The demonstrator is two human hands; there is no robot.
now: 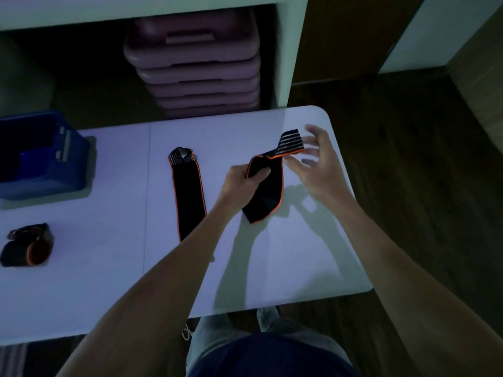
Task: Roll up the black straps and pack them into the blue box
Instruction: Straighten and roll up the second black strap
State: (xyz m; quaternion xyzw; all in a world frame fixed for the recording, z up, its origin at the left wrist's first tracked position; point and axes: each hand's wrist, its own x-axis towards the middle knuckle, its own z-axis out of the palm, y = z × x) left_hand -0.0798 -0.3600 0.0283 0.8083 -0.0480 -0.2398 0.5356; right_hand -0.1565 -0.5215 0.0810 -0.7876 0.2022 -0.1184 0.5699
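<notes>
Head view shows your left hand [245,178] with its fingers clamped on a black strap [268,191], edged in orange, lifted above the right part of the tabletop [114,281]. The strap's lower end hangs down toward the tabletop, and its striped end [291,144] sticks up toward the far right corner. Your right hand [318,164] is just beside that striped end with its fingers spread apart; it is blurred, so you cannot tell whether they touch the strap. A second black strap [187,194] lies flat and unrolled near the middle of the tabletop, its looped end pointing at the far edge. A rolled strap [27,246] sits by the left edge. The blue box [40,159] stands at the far left corner, well apart from your hands.
</notes>
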